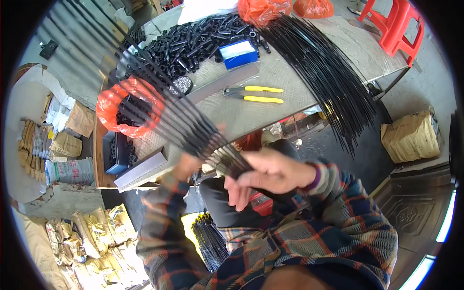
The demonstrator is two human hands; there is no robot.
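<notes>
A bundle of thin black rods [193,121] slants from my lap up to the far left, its far ends fanned out and smeared by motion. Around the near end of the bundle, my right hand [270,171] is closed, with some fingers showing below it. My left hand [186,166] is against the bundle's left side; blur hides its fingers. Beyond my hands, yellow-handled pliers [256,94] lie on the table [227,116]. A large pile of similar black rods [319,67] hangs over the table's front edge at the right.
Small black tubular parts [193,46] are heaped at the back. A red bag [108,106] and a blue bin [116,152] hold more at left. A blue box [238,54] stands mid-table. Around me are a red stool [394,29], a wrapped stack [411,135] and paper-wrapped packages [92,237].
</notes>
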